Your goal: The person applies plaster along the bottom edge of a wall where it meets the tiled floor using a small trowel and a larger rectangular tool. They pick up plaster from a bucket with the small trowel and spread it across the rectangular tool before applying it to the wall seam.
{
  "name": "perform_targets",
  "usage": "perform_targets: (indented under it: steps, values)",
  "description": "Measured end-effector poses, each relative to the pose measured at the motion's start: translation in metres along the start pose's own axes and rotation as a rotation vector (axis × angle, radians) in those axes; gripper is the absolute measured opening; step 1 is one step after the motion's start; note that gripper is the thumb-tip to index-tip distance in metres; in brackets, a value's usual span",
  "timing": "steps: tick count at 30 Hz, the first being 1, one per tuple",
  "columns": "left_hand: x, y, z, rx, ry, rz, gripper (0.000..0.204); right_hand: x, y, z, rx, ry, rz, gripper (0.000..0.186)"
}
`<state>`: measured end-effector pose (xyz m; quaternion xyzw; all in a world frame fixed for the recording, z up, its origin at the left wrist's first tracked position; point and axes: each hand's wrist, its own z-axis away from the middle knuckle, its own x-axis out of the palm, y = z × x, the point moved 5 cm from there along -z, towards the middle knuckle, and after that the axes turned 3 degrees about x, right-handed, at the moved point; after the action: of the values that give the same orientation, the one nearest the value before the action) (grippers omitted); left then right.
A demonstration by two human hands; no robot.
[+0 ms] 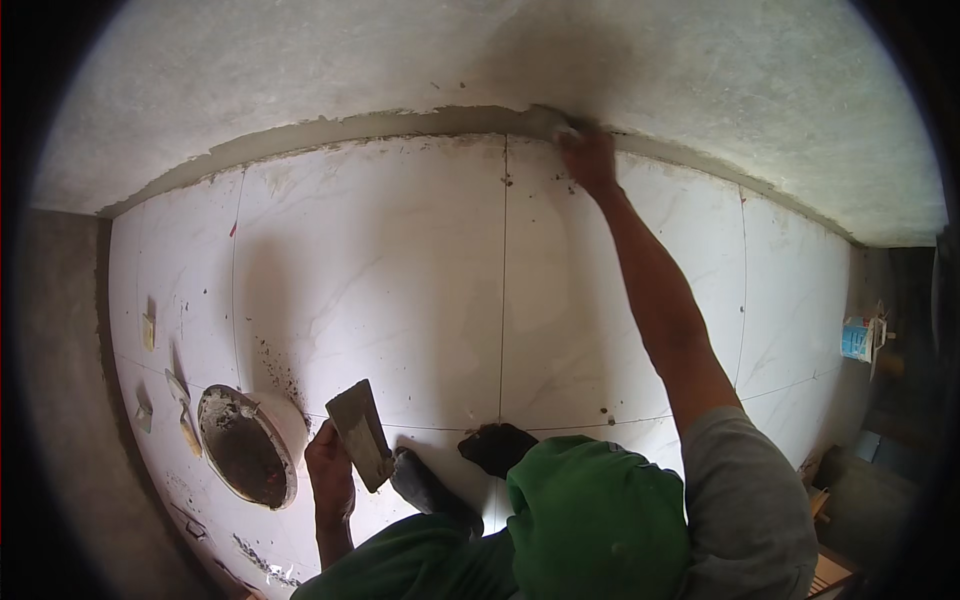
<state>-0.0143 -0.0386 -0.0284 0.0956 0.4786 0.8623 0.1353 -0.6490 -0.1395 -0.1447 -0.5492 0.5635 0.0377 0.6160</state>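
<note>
Grey mortar strip (420, 124): runs along the foot of the plain grey wall (330, 65), where it meets the white floor tiles (400, 220); edge ragged.
Right hand (590, 160): arm stretched far forward to the strip; blurred – fingers look closed round a tool, exact grip can't be told.
Blurred tool (548, 120): in right hand, up against the strip; exact kind unclear.
Left hand (330, 470): low, near the feet; fingers and thumb pinching the float's left side.
Rectangular float (360, 435): tilted, mortar-smeared, just above the left shoe (430, 485).
Mortar bucket (250, 450): left of left hand, apart from it; rim crusted, dark grey inside.
Trowel (187, 420): on the tiles – just left of bucket.
Blue-and-white container (858, 338): far right, well apart from both hands.
</note>
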Motion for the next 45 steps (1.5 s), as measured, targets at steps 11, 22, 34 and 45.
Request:
perform_targets:
  steps: [11,22,34,45]
  values:
    - [0.020,-0.002,0.002,-0.028,0.040,-0.065,0.032,0.033,-0.031,0.014,-0.068,-0.126,0.023,0.041]
    - [0.020,-0.011,0.001,-0.040,0.011,0.201,0.036,-0.082,0.035,0.057,0.334,-0.251,-0.310,0.041]
    - [0.084,-0.019,-0.038,-0.208,-0.389,0.768,0.038,0.001,-0.212,0.306,0.507,-1.595,-1.182,0.031]
    - [0.040,0.015,-0.042,0.091,-0.221,0.763,0.035,-0.041,-0.196,0.280,0.371,-1.066,-0.704,0.027]
